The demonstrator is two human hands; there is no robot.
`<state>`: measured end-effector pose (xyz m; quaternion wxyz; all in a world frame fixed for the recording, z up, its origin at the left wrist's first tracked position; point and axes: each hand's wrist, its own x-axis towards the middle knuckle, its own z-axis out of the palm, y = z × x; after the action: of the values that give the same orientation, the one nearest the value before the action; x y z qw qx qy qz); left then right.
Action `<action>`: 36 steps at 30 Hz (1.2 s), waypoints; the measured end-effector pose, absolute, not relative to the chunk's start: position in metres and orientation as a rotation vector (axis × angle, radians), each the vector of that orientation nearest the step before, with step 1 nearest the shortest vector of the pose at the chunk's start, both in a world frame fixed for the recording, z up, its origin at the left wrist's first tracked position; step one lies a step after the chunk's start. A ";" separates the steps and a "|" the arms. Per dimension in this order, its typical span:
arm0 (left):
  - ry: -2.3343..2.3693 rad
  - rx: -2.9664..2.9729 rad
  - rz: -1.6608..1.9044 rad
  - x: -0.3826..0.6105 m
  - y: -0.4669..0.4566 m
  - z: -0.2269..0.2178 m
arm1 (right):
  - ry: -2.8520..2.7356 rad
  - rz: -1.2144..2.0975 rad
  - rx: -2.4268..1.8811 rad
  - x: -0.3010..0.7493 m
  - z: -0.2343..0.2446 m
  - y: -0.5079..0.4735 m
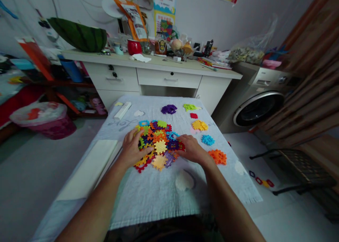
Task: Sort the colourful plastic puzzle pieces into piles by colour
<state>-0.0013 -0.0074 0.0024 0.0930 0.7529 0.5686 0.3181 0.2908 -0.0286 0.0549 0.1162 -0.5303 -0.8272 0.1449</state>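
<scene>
A mixed pile of colourful plastic interlocking blocks [159,136] lies on the cloth-covered table [164,199]. My left hand [133,148] rests against the pile's left side, thumb and fingers spread apart. At the right edge, my right hand [190,148] touches the pile beside dark blue and red blocks, fingers apart; its fingertips are partly hidden. Sorted by colour, other blocks lie beyond and to the right: purple blocks [169,109], lime green blocks [189,107], a red block [194,115], yellow blocks [200,125], light blue blocks [208,139] and orange blocks [217,156].
A white bar-shaped object [123,110] lies at the table's far left. Behind stands a cluttered white desk [169,80] holding a cut watermelon [79,35]. To the right are a washing machine [254,97] and a low dark chair [299,168]; a pink bin [50,123] stands left.
</scene>
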 end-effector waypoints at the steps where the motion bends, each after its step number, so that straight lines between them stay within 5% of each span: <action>1: 1.679 2.228 0.955 -0.002 -0.007 0.001 | -2.426 0.434 -1.547 0.286 0.051 -0.025; 16: 1.649 2.131 1.193 -0.002 0.004 -0.003 | -2.011 0.512 -1.454 0.301 0.063 0.025; 36: 1.633 1.957 1.270 -0.008 0.013 -0.003 | -1.543 0.621 -1.670 0.240 0.009 0.167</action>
<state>-0.0080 0.0132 -0.0031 0.1464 0.6798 0.5672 0.4413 0.2404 0.1673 0.0090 0.3822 -0.6548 -0.6049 0.2434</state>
